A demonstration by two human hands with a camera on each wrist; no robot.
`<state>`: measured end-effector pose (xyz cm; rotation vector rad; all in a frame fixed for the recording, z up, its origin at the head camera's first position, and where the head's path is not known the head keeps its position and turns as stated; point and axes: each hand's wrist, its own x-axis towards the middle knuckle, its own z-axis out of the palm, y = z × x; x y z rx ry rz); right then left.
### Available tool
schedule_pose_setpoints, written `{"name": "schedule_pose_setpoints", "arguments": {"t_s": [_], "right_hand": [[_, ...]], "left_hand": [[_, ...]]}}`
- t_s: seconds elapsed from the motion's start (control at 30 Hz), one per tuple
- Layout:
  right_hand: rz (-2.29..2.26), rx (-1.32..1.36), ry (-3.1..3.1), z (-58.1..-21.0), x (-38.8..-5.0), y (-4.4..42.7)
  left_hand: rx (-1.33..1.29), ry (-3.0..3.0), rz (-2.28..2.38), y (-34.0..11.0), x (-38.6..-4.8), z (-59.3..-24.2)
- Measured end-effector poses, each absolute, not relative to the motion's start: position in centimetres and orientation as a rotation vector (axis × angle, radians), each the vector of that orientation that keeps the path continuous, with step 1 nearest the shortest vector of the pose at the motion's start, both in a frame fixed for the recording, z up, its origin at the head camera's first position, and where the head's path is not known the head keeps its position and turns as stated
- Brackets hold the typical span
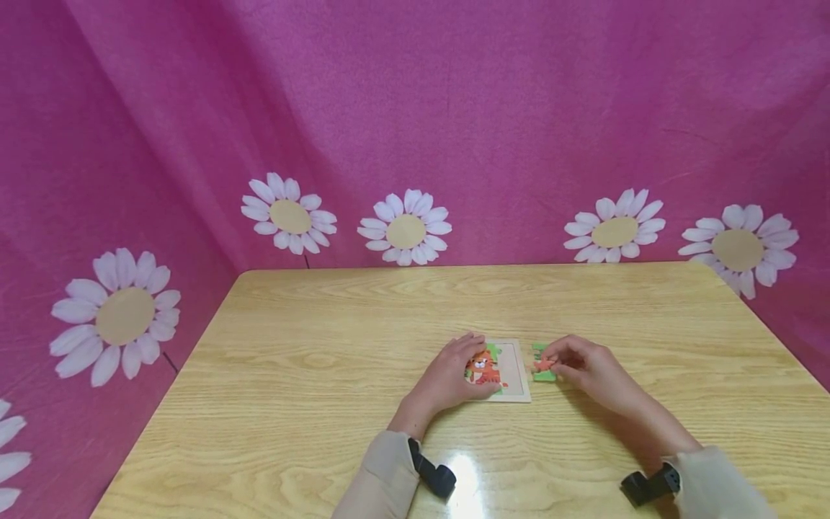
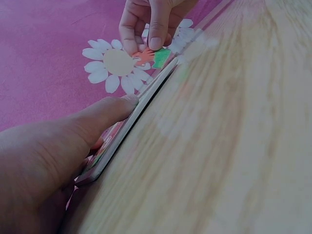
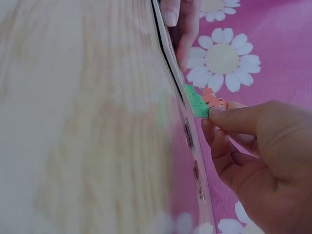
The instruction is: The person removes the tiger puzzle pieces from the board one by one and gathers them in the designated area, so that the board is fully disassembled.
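Note:
A square jigsaw puzzle board [image 1: 516, 369] with a pale wooden frame lies on the table, its left part filled with an orange animal picture on green. My left hand [image 1: 450, 371] holds it across the left side, thumb [image 2: 114, 109] on the near edge and fingers by the far edge, covering part of the picture. Just right of the board, my right hand [image 1: 593, 371] pinches an orange and green puzzle piece [image 3: 200, 102] between thumb and fingertips. In the right wrist view the piece is raised off the tabletop. Green patches [image 1: 539, 347] show beside the fingers.
The wood-grain table [image 1: 311, 367] extends around the board on all sides. Loose puzzle pieces [image 3: 190, 134] lie on it near the right hand. A pink curtain [image 1: 447, 130] with white daisies hangs behind the table and along its left side.

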<state>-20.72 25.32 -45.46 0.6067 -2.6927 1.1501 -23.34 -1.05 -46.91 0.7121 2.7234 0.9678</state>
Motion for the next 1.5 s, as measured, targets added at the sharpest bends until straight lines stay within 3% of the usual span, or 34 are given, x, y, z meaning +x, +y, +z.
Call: {"name": "schedule_pose_setpoints", "arguments": {"t_s": [1.5], "right_hand": [[0.951,0.42,-2.711,-45.5,-21.0,32.6]], "left_hand": [[0.751,2.741,0.953,-1.1,-23.3,-46.9]]}}
